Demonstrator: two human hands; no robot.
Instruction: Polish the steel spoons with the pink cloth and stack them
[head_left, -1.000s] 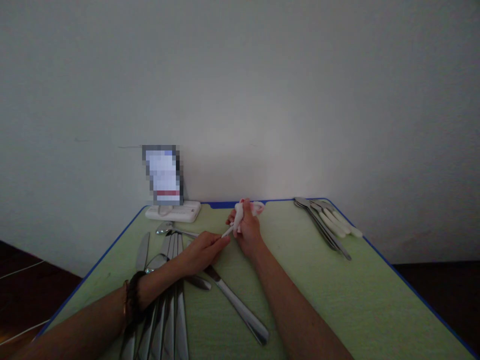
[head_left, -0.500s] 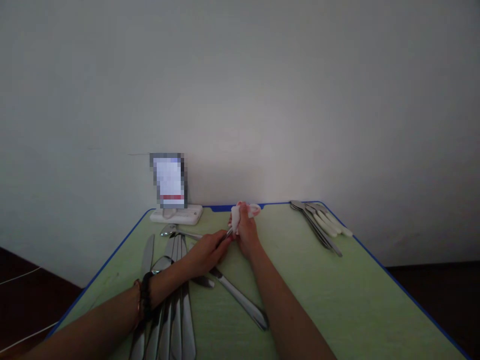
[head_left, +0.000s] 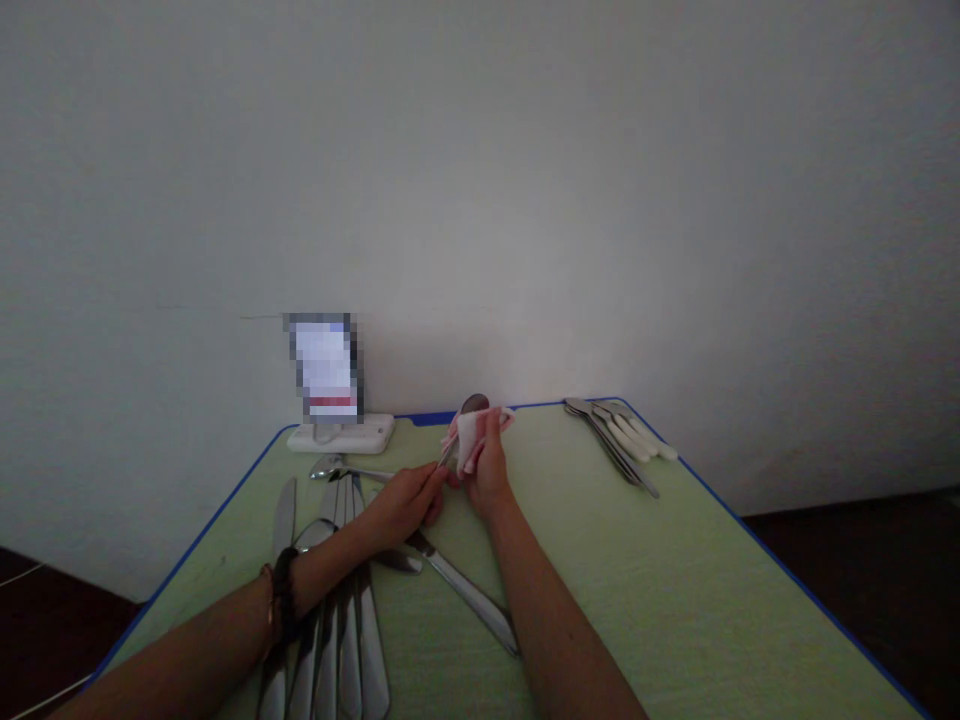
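My left hand (head_left: pixel 409 500) is closed around the handle of a metal spoon (head_left: pixel 474 403), whose bowl points away from me near the table's far edge. A pink and white cloth (head_left: pixel 472 438) is pinched in my right hand (head_left: pixel 489 465) and lies against the spoon just below its bowl. Under my left forearm lie several metal knives (head_left: pixel 364 640), partly hidden by the arm. Another knife (head_left: pixel 469 595) rests slantwise between my two arms. A loose spoon (head_left: pixel 328 466) lies beyond my left hand.
On the far right of the green table (head_left: pixel 675 580) lie metal spoons (head_left: pixel 611 445) and several white-handled pieces of cutlery (head_left: pixel 630 438). A phone with a blurred screen (head_left: pixel 328 370) stands on a white base (head_left: pixel 341 434) at the far left. The wall (head_left: pixel 480 200) rises behind.
The spoon's bowl now shows above the cloth, where the cloth and my right hand covered it before. The whole view has shifted slightly. Both hands keep their hold.
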